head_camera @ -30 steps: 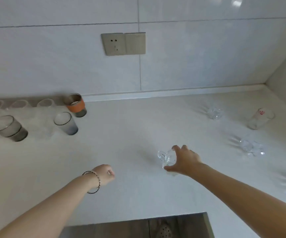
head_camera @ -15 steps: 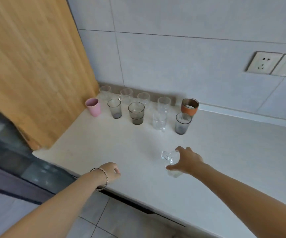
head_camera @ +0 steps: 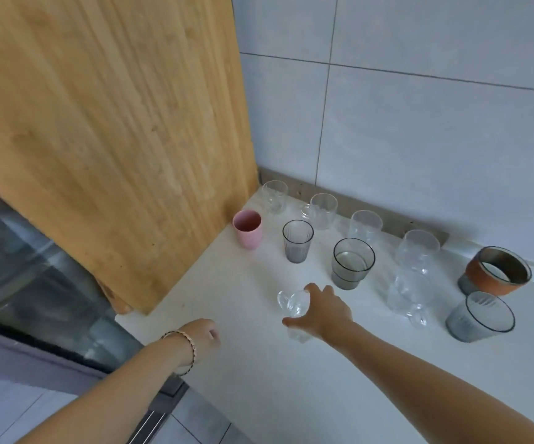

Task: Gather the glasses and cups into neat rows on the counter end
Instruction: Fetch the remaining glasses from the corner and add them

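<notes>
Since the earlier frame, my view has swung left and closer to the counter end, and my right hand (head_camera: 321, 310) has carried the small clear mug (head_camera: 294, 307) up near the gathered glasses. My right grip is clamped around the mug from its right side, thumb low and fingers (head_camera: 315, 288) over the top, with the handle pointing left and away from my palm; it seems to hang just above the tabletop (head_camera: 339, 379), though I cannot tell for sure that the base is clear. My left hand (head_camera: 203, 336) is curled loosely together near the front edge, holding nothing. Ahead, a back row of clear glasses runs along the wall, and a front row holds the pink cup (head_camera: 248, 229), the ribbed grey glass (head_camera: 297, 240) and the dark-rimmed glass (head_camera: 352, 262). The mug sits nearer me than that front row, in front of the span between the ribbed glass and the dark-rimmed one. Any free place lies forward of my right hand, so that hand is the one to set it down upright, probably starting a third row.
</notes>
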Demonstrator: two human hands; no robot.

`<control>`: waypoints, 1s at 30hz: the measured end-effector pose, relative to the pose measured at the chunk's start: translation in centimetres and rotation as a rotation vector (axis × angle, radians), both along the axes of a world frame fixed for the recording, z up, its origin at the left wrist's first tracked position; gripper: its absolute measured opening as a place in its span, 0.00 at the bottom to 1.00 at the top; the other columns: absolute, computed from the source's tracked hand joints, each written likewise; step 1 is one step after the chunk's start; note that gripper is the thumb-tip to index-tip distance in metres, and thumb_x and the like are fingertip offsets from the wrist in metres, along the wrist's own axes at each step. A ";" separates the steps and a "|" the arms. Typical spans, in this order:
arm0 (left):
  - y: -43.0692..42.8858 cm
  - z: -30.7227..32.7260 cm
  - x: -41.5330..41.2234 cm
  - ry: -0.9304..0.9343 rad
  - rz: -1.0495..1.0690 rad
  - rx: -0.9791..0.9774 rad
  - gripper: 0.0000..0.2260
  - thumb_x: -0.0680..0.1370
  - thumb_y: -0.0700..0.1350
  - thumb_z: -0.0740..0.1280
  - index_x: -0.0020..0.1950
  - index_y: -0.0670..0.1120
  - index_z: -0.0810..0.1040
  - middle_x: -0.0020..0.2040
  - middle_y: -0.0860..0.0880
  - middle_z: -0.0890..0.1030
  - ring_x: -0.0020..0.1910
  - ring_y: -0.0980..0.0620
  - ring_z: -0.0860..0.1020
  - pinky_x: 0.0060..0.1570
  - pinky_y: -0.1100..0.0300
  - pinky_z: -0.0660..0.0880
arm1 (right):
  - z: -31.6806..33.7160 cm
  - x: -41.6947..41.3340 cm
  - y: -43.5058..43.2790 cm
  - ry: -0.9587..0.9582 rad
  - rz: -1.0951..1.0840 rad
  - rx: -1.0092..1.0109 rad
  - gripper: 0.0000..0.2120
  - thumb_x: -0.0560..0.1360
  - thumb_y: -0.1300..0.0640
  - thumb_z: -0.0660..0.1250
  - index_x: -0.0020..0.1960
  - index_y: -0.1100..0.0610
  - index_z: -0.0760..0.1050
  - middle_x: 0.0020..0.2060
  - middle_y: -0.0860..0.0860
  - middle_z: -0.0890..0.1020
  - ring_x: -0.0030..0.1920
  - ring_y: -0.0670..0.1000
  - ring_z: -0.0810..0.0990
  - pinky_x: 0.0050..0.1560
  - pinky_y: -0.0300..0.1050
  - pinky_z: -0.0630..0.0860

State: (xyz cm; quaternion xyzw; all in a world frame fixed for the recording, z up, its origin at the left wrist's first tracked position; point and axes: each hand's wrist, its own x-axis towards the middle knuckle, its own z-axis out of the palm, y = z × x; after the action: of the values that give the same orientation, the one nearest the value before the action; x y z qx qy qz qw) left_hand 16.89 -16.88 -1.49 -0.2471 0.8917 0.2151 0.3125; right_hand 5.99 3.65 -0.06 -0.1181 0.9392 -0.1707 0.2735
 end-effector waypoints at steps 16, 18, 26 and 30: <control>-12.5 -2.4 -4.1 -0.058 -0.109 0.085 0.04 0.77 0.44 0.58 0.45 0.51 0.71 0.48 0.52 0.73 0.49 0.53 0.72 0.48 0.65 0.69 | -3.5 -3.2 -21.6 -0.070 -0.303 -0.105 0.34 0.67 0.44 0.72 0.66 0.56 0.62 0.61 0.57 0.68 0.62 0.59 0.71 0.58 0.48 0.73; -13.1 -2.6 -4.2 -0.063 -0.166 0.107 0.04 0.78 0.44 0.57 0.47 0.51 0.71 0.50 0.53 0.73 0.51 0.53 0.73 0.50 0.64 0.70 | -3.5 -2.9 -22.3 -0.056 -0.329 -0.095 0.34 0.68 0.44 0.72 0.66 0.56 0.62 0.61 0.57 0.67 0.62 0.59 0.70 0.56 0.47 0.73; -11.3 -2.4 -5.1 -0.069 -0.409 0.116 0.04 0.77 0.44 0.58 0.48 0.51 0.72 0.53 0.50 0.76 0.51 0.52 0.74 0.50 0.64 0.68 | -2.5 -0.7 -18.9 -0.067 -0.424 -0.136 0.34 0.73 0.38 0.63 0.70 0.58 0.61 0.65 0.57 0.69 0.64 0.58 0.73 0.60 0.49 0.72; -6.4 -0.9 -6.6 -0.055 -0.560 0.123 0.14 0.79 0.44 0.57 0.62 0.45 0.74 0.64 0.48 0.75 0.62 0.50 0.74 0.57 0.62 0.69 | -1.8 1.4 -10.5 -0.198 -0.432 -0.021 0.26 0.77 0.44 0.60 0.69 0.59 0.67 0.66 0.55 0.73 0.64 0.56 0.74 0.62 0.47 0.72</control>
State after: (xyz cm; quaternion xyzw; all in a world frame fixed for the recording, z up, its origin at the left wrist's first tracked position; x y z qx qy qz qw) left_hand 10.30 -23.30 -2.43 0.0225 0.9017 0.1670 0.3982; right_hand 7.35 -6.86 -1.91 0.1002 0.9095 -0.2456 0.3200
